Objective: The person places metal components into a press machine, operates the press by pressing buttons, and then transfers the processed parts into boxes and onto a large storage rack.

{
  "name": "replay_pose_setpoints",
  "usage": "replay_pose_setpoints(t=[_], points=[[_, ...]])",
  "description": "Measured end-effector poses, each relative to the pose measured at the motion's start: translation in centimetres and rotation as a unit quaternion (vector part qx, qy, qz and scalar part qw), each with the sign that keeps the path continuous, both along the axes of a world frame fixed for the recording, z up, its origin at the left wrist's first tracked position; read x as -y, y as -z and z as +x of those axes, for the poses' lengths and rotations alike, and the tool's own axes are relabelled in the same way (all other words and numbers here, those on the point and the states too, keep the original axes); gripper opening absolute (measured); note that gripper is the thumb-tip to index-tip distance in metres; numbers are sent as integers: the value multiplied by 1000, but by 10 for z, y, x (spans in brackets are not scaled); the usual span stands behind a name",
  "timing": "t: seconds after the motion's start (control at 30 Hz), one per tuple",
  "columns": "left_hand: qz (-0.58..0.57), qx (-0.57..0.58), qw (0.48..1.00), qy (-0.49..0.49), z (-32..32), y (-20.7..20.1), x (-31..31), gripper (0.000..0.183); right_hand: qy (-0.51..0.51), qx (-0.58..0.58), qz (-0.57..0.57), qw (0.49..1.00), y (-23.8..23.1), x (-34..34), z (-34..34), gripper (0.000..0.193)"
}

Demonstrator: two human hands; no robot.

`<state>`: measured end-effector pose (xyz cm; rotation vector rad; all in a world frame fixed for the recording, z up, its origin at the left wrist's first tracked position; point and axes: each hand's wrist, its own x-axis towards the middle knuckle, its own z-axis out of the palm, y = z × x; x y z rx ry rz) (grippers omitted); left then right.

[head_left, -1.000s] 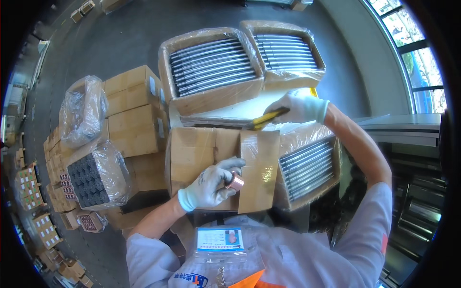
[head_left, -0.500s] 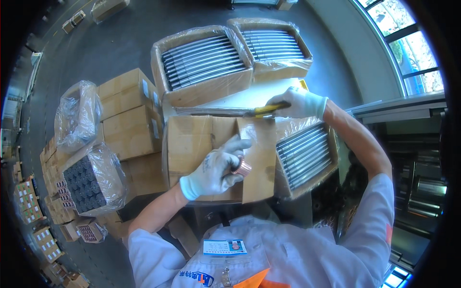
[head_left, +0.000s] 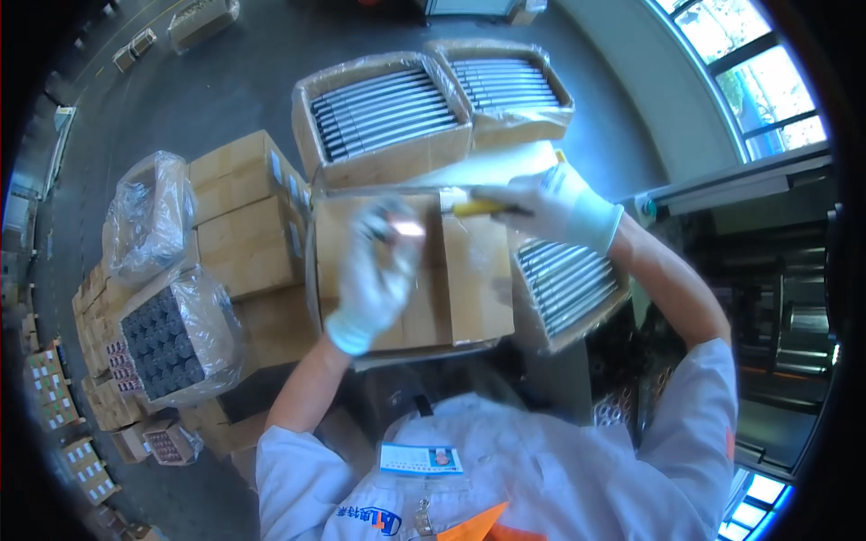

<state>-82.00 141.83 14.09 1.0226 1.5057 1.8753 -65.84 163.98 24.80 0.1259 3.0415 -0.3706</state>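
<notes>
Left hand (head_left: 374,275): you hold a small tape roll (head_left: 403,227) over the box (head_left: 469,288).
Right hand (head_left: 550,206): you grip a yellow knife (head_left: 478,207) at the box's far edge.

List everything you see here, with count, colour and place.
Closed carton: one, brown, centre, under both hands.
Open cartons of rods: three, brown with grey rods, two at top, one at right.
Stacked cartons: several, brown, left.
Bagged boxes: two, clear wrap, far left.
Knife: one, yellow, in right hand.
Tape roll: one, blurred, in left hand.
Left hand: white glove, centre.
Right hand: white glove, upper right.
</notes>
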Motion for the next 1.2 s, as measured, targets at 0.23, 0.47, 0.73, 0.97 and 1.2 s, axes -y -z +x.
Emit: replay_pose_setpoints(t=[0.23, 0.47, 0.73, 0.97, 1.2], points=[[-67, -82, 994, -25, -74, 26, 28, 28, -79, -6, 53, 995, 33, 51, 12, 44], [-51, -96, 993, -41, -70, 33, 36, 26, -89, 30, 102, 990, 51, 82, -5, 47], [-97, -330, 936, -71, -52, 32, 21, 24, -71, 264, 198, 941, 12, 132, -49, 32], [-118, -458, 875, -100, -43, 36, 19, 27, -111, 265, 243, 926, 8, 126, -65, 19], [-114, -468, 872, -84, -39, 39, 19, 27, -62, 374, 260, 888, 38, 140, -63, 18]])
